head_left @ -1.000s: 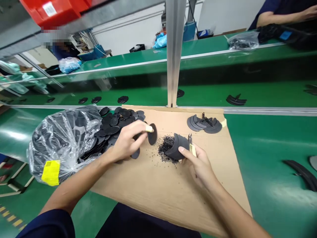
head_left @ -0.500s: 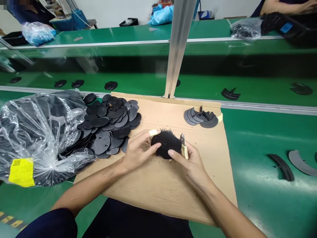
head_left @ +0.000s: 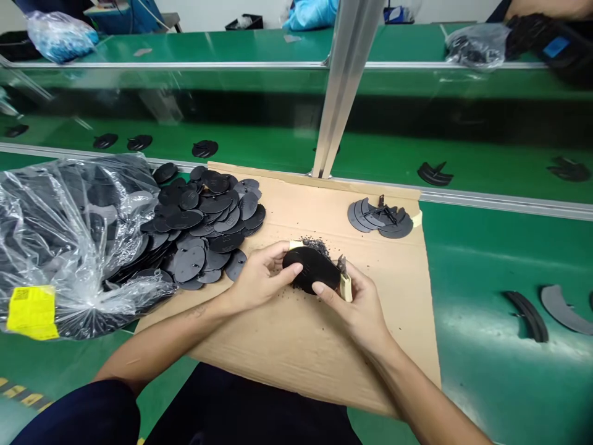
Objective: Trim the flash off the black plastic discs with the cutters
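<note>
Both hands hold a stack of black oval plastic discs (head_left: 310, 269) above a cardboard sheet (head_left: 296, 346). My left hand (head_left: 262, 278) pinches its left edge, a tape-wrapped fingertip on top. My right hand (head_left: 359, 306) grips the right edge and also holds a small cutter (head_left: 343, 279) with a yellow handle. Black trimmings (head_left: 316, 245) lie on the cardboard just behind the discs. To the left spreads a heap of loose black discs (head_left: 204, 216).
A clear plastic bag (head_left: 60, 241) of discs with a yellow label lies at the left. Trimmed pieces (head_left: 380, 219) sit on the cardboard's far right. Behind, a green conveyor (head_left: 486, 167) carries scattered black parts; an aluminium post (head_left: 340, 93) rises mid-table. Curved black strips (head_left: 528, 315) lie right.
My left hand brought a disc from the heap to the stack in my right hand. Both hands now hold the stack together, slightly tilted. The view has shifted downward.
</note>
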Motion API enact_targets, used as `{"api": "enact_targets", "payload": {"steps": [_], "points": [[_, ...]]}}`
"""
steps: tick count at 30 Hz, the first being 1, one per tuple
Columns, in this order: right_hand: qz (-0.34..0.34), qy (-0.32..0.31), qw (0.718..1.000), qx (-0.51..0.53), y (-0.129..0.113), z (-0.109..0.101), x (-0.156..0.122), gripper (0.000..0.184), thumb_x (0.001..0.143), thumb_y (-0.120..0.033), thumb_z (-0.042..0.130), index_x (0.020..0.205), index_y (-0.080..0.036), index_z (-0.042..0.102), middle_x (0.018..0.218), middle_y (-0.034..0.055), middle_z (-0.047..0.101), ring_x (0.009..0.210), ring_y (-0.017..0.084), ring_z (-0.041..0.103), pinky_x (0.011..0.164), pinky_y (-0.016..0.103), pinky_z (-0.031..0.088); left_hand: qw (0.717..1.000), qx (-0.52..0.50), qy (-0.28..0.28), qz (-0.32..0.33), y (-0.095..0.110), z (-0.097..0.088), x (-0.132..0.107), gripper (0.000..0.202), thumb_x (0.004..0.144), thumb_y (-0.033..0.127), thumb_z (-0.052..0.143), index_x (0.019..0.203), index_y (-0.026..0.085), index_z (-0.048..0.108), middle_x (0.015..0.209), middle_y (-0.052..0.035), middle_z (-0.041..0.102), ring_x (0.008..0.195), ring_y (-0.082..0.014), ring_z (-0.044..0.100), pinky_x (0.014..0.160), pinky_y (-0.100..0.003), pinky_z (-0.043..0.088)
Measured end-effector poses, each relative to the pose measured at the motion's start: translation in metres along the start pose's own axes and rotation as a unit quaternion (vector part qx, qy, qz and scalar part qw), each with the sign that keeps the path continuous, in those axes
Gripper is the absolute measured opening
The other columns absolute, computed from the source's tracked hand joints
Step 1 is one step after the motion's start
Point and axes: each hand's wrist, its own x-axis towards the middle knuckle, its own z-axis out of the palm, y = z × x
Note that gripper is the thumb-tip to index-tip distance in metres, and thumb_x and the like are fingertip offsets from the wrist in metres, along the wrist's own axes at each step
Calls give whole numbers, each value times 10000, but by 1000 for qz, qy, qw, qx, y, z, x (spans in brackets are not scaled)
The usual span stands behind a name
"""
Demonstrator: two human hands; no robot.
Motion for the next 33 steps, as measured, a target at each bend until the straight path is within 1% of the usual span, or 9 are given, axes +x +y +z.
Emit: {"api": "enact_targets", "payload": {"steps": [3, 6, 8, 13, 17, 22, 27, 31, 33], "points": [[-30, 35, 997, -58, 0, -1, 1, 317, 812, -487, 796, 954, -223, 695, 859, 11, 685, 801, 195, 620, 732, 305, 530, 999, 30, 7, 16, 4, -5, 0, 224, 929, 277, 677, 1096, 131, 709, 979, -69, 768, 867, -147, 724, 782, -218, 585], [-56, 74, 991, -94, 1, -2, 2, 304, 835, -487, 772, 968, -228, 683, 825, 3, 656, 733, 177, 587, 694, 299, 512, 993, 107, 14, 55, 10, -11, 0, 133, 913, 245, 686, 974, 136, 732, 774, -15, 712, 668, -96, 632, 649, -183, 519], [-65, 76, 990, -100, 1, -3, 2, 282, 857, -476, 749, 982, -232, 681, 833, 4, 659, 723, 172, 587, 693, 300, 512, 989, 136, 4, 62, 12, -13, 0, 118, 912, 241, 681, 927, 135, 731, 724, -5, 681, 626, -90, 592, 611, -185, 488], [-54, 54, 992, -97, -2, -1, 1, 230, 882, -448, 722, 907, -226, 667, 778, -2, 631, 679, 159, 560, 652, 287, 496, 990, 136, -18, 11, 10, -11, -3, 114, 922, 239, 655, 934, 138, 706, 750, -11, 657, 665, -110, 585, 623, -205, 478], [-42, 53, 995, -77, -1, 2, 1, 234, 882, -441, 721, 869, -227, 627, 743, -13, 578, 646, 146, 516, 642, 279, 485, 981, 184, 12, 65, 10, -10, -3, 135, 924, 280, 681, 906, 149, 704, 755, -13, 618, 706, -123, 560, 653, -224, 462], [-24, 39, 997, -54, 1, 2, 2, 288, 865, -477, 740, 854, -226, 601, 709, -29, 534, 611, 132, 485, 601, 267, 451, 970, 230, -9, 80, 12, -12, -2, 218, 966, 347, 635, 1056, 167, 717, 795, -32, 618, 739, -150, 559, 668, -250, 469], [-19, 34, 998, -51, -3, 2, 3, 335, 849, -521, 751, 831, -224, 598, 692, -37, 525, 592, 122, 460, 591, 260, 448, 974, 219, -35, 49, 10, -10, -3, 268, 985, 313, 593, 1203, 173, 658, 1029, -80, 679, 943, -192, 631, 831, -296, 538], [-32, 30, 997, -59, -2, 2, 2, 275, 860, -462, 751, 833, -223, 618, 711, -28, 573, 597, 123, 496, 596, 259, 471, 984, 168, -61, 6, 5, -9, -6, 228, 1006, 318, 559, 1131, 148, 646, 910, -57, 696, 806, -158, 659, 692, -233, 542], [-48, 40, 994, -86, -1, 1, 0, 213, 875, -424, 736, 873, -226, 657, 735, -13, 619, 617, 138, 536, 610, 272, 492, 982, 178, -63, 18, 5, -10, -7, 239, 1005, 311, 563, 1165, 152, 643, 940, -63, 724, 829, -163, 690, 709, -230, 563]]}}
